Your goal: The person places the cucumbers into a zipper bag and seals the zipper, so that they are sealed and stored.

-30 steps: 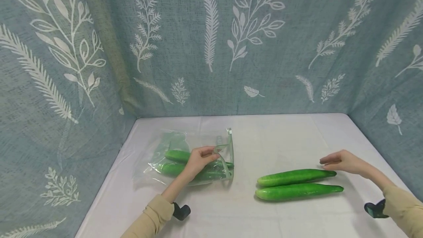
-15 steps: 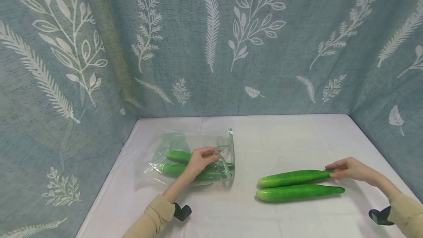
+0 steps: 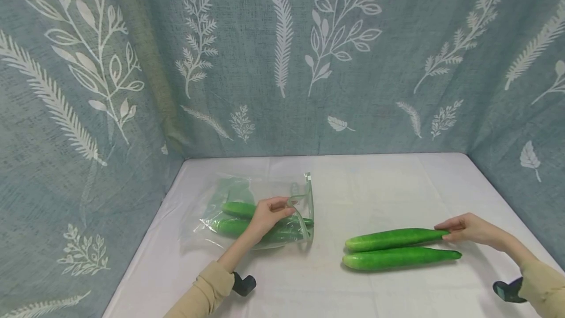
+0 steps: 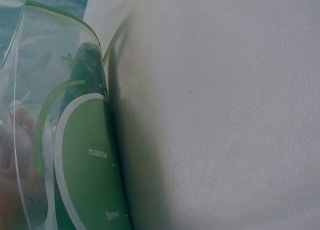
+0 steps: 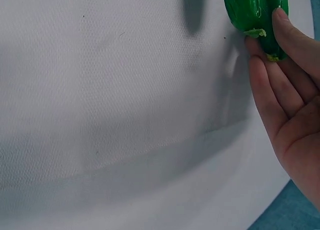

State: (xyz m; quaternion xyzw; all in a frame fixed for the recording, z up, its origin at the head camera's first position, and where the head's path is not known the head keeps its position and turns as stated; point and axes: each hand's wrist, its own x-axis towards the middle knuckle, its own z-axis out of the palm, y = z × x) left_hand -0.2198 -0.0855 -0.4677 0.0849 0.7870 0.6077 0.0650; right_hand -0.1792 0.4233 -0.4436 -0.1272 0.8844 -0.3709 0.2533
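Observation:
A clear zip bag [image 3: 271,184] lies on the left of the table, its mouth facing right. Two cucumbers [image 3: 234,227] show through its plastic. My left hand [image 3: 266,216] pinches the bag's rim near the mouth and holds it apart. A green label [image 4: 85,160] printed "name" and "time" fills much of the left wrist view. On the right lie two more cucumbers, side by side. My right hand [image 3: 475,229] pinches the narrow end of the farther cucumber [image 3: 393,240] between thumb and fingers. The nearer cucumber [image 3: 399,258] lies just in front of it.
A white cloth [image 3: 335,185] covers the table. Blue-green curtains [image 3: 287,121] with white leaf prints stand behind it and along both sides. Each wrist wears a dark camera mount, such as the left one [image 3: 244,284].
My right hand has moved slightly right and down onto the end of the farther cucumber and now pinches it. The left hand and the bag have stayed in place.

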